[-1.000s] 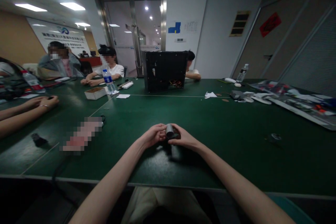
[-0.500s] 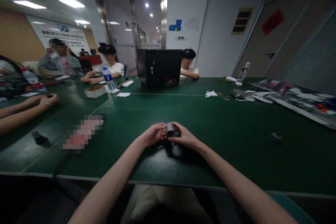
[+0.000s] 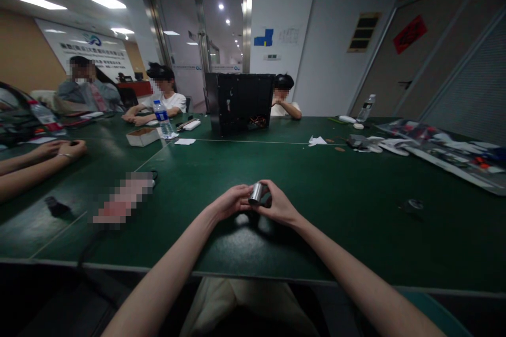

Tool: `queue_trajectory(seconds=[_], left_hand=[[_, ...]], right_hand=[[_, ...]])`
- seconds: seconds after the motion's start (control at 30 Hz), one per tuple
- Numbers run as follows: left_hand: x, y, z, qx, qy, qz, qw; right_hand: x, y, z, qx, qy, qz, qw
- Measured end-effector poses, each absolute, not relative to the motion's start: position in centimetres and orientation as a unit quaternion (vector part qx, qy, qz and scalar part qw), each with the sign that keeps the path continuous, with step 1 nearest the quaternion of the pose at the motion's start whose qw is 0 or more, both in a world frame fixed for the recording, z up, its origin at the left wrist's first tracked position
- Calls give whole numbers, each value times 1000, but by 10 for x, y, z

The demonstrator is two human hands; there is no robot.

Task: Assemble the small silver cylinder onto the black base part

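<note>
A small shiny metal cylinder is held tilted just above the green table, between my two hands. My left hand has its fingers closed against the cylinder's left side. On the other side, my right hand pinches it, the index finger curved over the top and the thumb lower down. A dark shadow and a bright reflection lie on the tabletop beneath.
Left of my arms lie a blurred-out pink object and a small black part. Another person's hands rest at far left. A black case stands ahead. Rightward are a small round part and a cluttered tray.
The cylinder has turned between my fingers, and its side now shines. My right index finger has risen and curves over it. The person behind the black case has raised a hand to the face.
</note>
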State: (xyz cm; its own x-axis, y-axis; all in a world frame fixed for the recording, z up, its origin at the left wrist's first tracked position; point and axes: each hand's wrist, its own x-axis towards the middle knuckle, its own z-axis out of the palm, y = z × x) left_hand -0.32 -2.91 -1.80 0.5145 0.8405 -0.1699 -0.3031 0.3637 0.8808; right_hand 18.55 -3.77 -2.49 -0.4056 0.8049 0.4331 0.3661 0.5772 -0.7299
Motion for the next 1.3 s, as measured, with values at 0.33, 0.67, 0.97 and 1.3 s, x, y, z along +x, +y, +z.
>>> queue_trajectory(seconds=[0.33, 0.67, 0.97, 1.3], left_hand=[[-3, -29, -19, 462, 324, 376, 735], [1, -32, -17, 501, 294, 384, 718], [2, -32, -18, 479, 250, 366, 758], [4, -34, -17, 446, 244, 333, 794]], right_hand=[[188, -41, -21, -360, -818, 219, 392], [187, -43, -21, -345, -827, 177, 408], [187, -43, -18, -324, -830, 174, 419], [190, -45, -15, -378, -829, 146, 385]])
